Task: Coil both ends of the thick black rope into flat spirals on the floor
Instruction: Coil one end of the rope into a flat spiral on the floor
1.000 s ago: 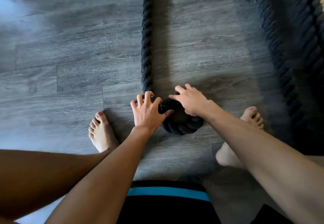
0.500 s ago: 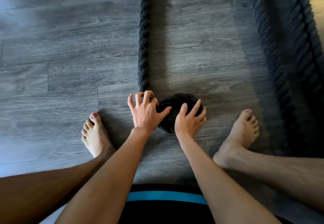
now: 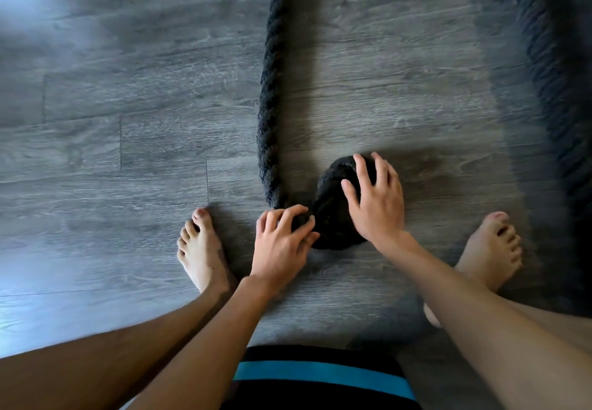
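A thick black twisted rope (image 3: 269,105) runs straight away from me across the grey floor. Its near end is wound into a small tight coil (image 3: 333,217) between my bare feet. My left hand (image 3: 282,239) grips the rope with curled fingers where it bends into the coil's left side. My right hand (image 3: 376,201) lies on top of the coil with spread, nearly straight fingers, covering its right half. The rope's very tip is hidden under my hands.
A second stretch of the same black rope (image 3: 551,82) runs along the right edge, blurred and in shadow. My left foot (image 3: 201,249) and right foot (image 3: 490,249) stand on either side of the coil. The floor (image 3: 128,153) is grey wood plank.
My right hand has moved from the coil's near edge up onto its top and right side. My left hand has slid down the rope and curled over the bend.
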